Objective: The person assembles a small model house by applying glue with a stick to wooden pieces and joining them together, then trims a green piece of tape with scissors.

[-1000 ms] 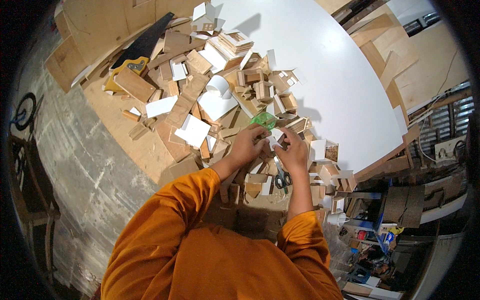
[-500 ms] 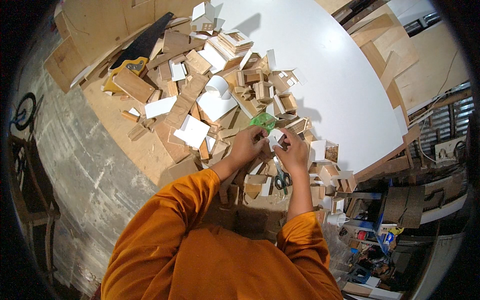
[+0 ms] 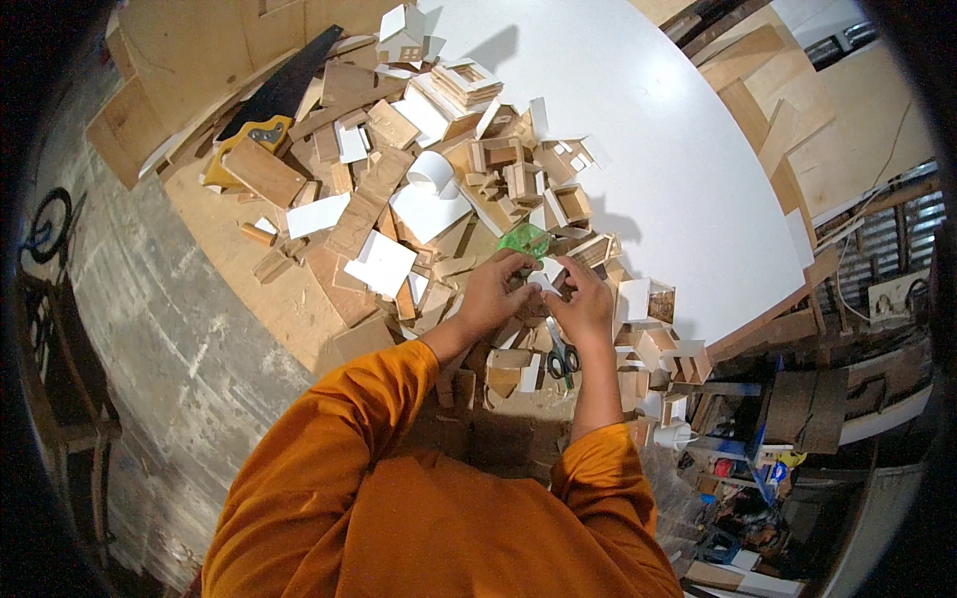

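Observation:
Between my two hands is a small white flat-sided piece point(image 3: 544, 276), partly covered by fingers. My left hand point(image 3: 495, 289) pinches it from the left with thumb and bent fingers. On the other side my right hand point(image 3: 583, 302) is closed on its right edge. Just beyond the fingertips lies a green see-through plastic thing point(image 3: 524, 239). A pair of scissors point(image 3: 562, 359) with dark handles rests below the piece, beside my right wrist. Small wooden box-like pieces point(image 3: 513, 370) lie near my forearms.
Wood offcuts and white boards point(image 3: 382, 263) crowd the left of the table. A handsaw point(image 3: 239, 177) with a yellow handle lies there, and a white tape roll point(image 3: 431, 172) stands mid-pile. At the far edge is a little white house model point(image 3: 401, 38). A white tabletop point(image 3: 688, 189) spreads right.
The white piece has tilted between my fingers and shows less of its face. Both hands stay in nearly the same place, with small finger shifts.

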A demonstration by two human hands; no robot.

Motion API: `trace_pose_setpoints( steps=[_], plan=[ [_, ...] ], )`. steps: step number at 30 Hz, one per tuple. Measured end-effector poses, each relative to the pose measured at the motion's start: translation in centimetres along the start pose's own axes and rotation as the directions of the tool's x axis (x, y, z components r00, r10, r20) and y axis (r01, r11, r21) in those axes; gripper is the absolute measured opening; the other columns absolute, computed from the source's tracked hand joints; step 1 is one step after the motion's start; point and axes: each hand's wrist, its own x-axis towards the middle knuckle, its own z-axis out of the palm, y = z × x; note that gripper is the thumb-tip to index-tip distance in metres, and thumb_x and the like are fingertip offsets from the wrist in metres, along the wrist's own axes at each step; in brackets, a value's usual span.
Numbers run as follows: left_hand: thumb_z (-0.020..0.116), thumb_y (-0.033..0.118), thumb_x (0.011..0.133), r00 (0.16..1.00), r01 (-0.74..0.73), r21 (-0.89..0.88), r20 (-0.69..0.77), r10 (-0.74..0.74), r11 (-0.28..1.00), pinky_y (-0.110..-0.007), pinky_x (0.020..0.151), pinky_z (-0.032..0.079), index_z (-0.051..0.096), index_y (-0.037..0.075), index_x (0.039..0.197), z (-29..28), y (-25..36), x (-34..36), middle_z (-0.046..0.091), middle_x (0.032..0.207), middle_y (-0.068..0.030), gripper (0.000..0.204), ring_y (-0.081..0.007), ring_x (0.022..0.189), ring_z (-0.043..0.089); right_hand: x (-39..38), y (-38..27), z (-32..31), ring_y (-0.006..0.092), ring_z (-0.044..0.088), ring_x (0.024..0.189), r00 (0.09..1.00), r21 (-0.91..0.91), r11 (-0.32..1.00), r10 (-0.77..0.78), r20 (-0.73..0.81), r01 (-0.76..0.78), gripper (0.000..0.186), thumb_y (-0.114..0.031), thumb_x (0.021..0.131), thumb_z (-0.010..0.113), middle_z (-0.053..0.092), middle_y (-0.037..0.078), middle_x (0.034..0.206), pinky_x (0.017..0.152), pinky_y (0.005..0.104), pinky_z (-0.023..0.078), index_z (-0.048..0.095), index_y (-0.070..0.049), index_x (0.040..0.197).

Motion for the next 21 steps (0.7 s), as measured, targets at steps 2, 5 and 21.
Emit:
trace_pose_setpoints(
  steps=[2,5,21],
  plan=[
    [0.071,0.009,0.075,1.0,-0.021,0.008,-0.005,0.021,1.0,-0.035,0.081,0.05,0.065,0.004,0.104,0.2,-0.4,0.0,0.063,0.105,-0.0149,0.029,-0.0321,0.093,0.064,0.0,0.0,0.0,0.0346,0.064,0.093,1.0,0.004,1.0,0.0,-0.002,0.0,0.055,-0.015,0.066,0.078,0.065,0.016,0.105,0.083,0.0409,0.05,0.061,-0.008,0.119],
    [0.071,0.007,0.076,1.0,-0.011,-0.009,0.005,0.011,1.0,-0.036,0.081,0.05,0.065,0.003,0.103,0.3,-0.5,0.0,0.063,0.104,-0.0152,0.028,-0.0334,0.092,0.064,-0.1,0.0,0.0,0.0348,0.063,0.095,1.0,0.015,1.0,0.01,0.008,-0.01,0.054,-0.016,0.068,0.078,0.065,0.017,0.107,0.084,0.0408,0.05,0.061,-0.007,0.119],
    [0.064,0.005,0.079,0.997,0.074,-0.041,-0.015,-0.074,0.996,-0.036,0.081,0.049,0.061,0.001,0.102,-0.3,0.0,-0.8,0.062,0.099,-0.0169,0.024,-0.0314,0.091,0.063,-0.2,0.8,0.5,0.0281,0.066,0.093,0.998,-0.068,0.996,-0.063,-0.024,0.061,0.053,-0.021,0.074,0.077,0.064,0.016,0.118,0.074,0.0345,0.054,0.061,-0.007,0.123]
  ],
)
